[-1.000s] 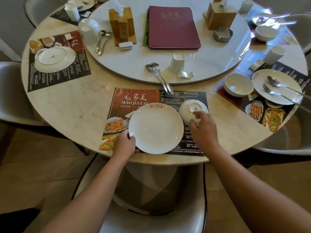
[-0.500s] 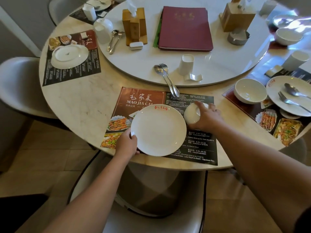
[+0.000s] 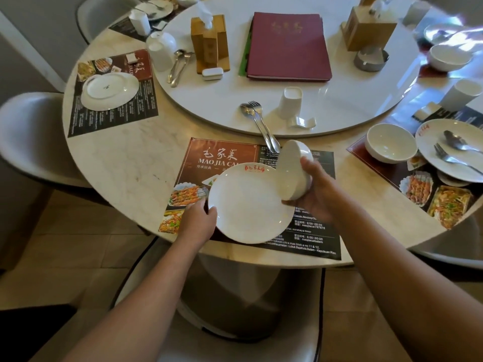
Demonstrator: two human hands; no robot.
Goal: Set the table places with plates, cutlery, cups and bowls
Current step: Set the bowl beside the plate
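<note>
Bowl (image 3: 295,171): a second ago it sat mouth-down on the placemat (image 3: 222,155), just right of the plate (image 3: 251,202). It is now lifted clear and tipped on edge, mouth facing left, over the plate's right rim.
Right hand (image 3: 316,194): was only reaching before. Fingers and thumb now curl round the bowl's base and wall and carry its full weight.
Left hand (image 3: 196,220): unchanged, gripping the plate's near-left rim and steadying it.
Plate: has not shifted. It lies flat on the placemat at the worktop's (image 3: 125,163) near edge.
Cutlery: fork and spoon (image 3: 261,124) lie untouched on the turntable (image 3: 339,113), handles overhanging toward the placemat. The cup (image 3: 291,101) stands beside them.
Reading: the bowl looks mid-flip, probably being turned upright for this place. Only the plate is settled; bowl, cutlery and cup are not yet laid.
</note>
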